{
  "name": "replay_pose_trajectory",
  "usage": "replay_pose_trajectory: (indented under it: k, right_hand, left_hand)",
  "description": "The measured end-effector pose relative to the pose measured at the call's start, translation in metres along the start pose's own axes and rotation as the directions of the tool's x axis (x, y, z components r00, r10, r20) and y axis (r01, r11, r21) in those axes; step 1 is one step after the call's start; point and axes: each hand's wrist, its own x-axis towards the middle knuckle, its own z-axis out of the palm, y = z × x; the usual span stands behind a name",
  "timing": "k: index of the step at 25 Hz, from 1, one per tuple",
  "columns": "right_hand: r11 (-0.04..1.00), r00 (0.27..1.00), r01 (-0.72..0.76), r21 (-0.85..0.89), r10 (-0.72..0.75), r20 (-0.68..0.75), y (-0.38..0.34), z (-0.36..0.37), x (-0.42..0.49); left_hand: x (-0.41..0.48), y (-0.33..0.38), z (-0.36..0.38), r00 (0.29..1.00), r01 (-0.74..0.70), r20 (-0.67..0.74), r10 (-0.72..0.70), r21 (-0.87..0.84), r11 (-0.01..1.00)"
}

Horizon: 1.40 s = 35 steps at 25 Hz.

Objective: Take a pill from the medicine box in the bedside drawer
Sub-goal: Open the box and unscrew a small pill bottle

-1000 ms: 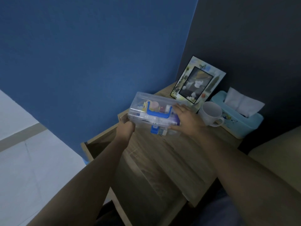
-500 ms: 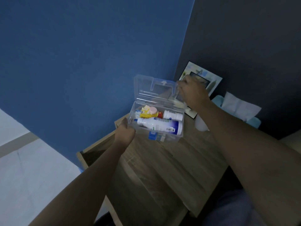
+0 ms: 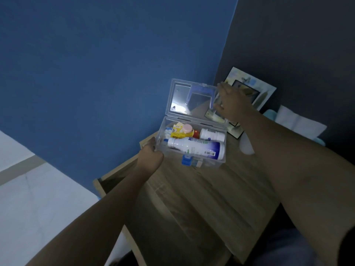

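Mug (image 3: 246,145) mostly hidden behind right hand (image 3: 233,104), labels seemingly blurred

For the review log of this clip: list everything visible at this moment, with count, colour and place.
medicine box: 1, clear, on the bedside table, lid raised
large bottle: 1, white and blue, lying in the box front
small bottle: 1, white, behind it
yellow packet: 1, box rear left
pink cap: 1, beside the packet
bedside table: 1, wood
drawer: 1, wood, open, left
picture frame: 1, pale, against the dark wall
tissue box: 1, teal, far right
left hand: holds the box end
right hand: on the lid edge
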Motion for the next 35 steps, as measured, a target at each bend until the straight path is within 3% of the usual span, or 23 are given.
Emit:
replay_pose_trajectory:
  k: [4, 9, 14, 20, 22, 25, 27, 30, 35]
  right_hand:
    - [0.986, 0.986, 0.165, 0.027, -0.165, -0.018, -0.02, 0.011, 0.0]
    - [0.915, 0.891, 0.401, 0.041, -0.4, 0.215, -0.053, 0.028, -0.003]
    - [0.872, 0.839, 0.488, -0.031, -0.459, 0.291, -0.069, 0.034, 0.007]
    - [0.863, 0.854, 0.501, -0.066, -0.481, 0.197, -0.079, 0.014, 0.005]
    - [0.896, 0.887, 0.444, 0.017, -0.442, 0.136, -0.077, -0.023, -0.012]
    - [0.92, 0.961, 0.253, 0.298, -0.276, 0.035, -0.073, -0.029, -0.022]
    - [0.846, 0.985, 0.148, 0.513, -0.173, 0.001, -0.077, -0.02, -0.043]
    - [0.633, 0.998, 0.06, 0.772, -0.034, -0.05, -0.09, -0.011, -0.074]
    - [0.509, 0.984, 0.131, 0.851, 0.041, -0.176, -0.117, -0.048, -0.148]
  left_hand:
    - [-0.002, -0.001, 0.001, 1.0, -0.009, 0.009, 0.009, -0.002, 1.0]
    - [-0.001, -0.005, 0.001, 1.0, -0.017, 0.015, 0.017, 0.012, 1.0]
    - [-0.001, -0.004, -0.001, 1.0, -0.013, 0.023, 0.013, -0.002, 1.0]
    - [-0.01, 0.003, -0.009, 0.998, -0.063, 0.025, 0.063, -0.007, 0.998]
    - [-0.034, 0.023, -0.022, 0.995, -0.099, 0.018, 0.099, 0.013, 0.995]
    - [-0.023, 0.026, -0.031, 0.995, -0.09, -0.044, 0.093, 0.075, 0.993]
    - [-0.015, 0.026, -0.041, 0.99, -0.072, -0.116, 0.081, 0.075, 0.995]
    - [-0.01, 0.036, -0.059, 0.981, -0.14, -0.114, 0.156, 0.132, 0.981]
    - [-0.074, 0.086, -0.081, 0.937, -0.35, 0.067, 0.343, 0.169, 0.921]
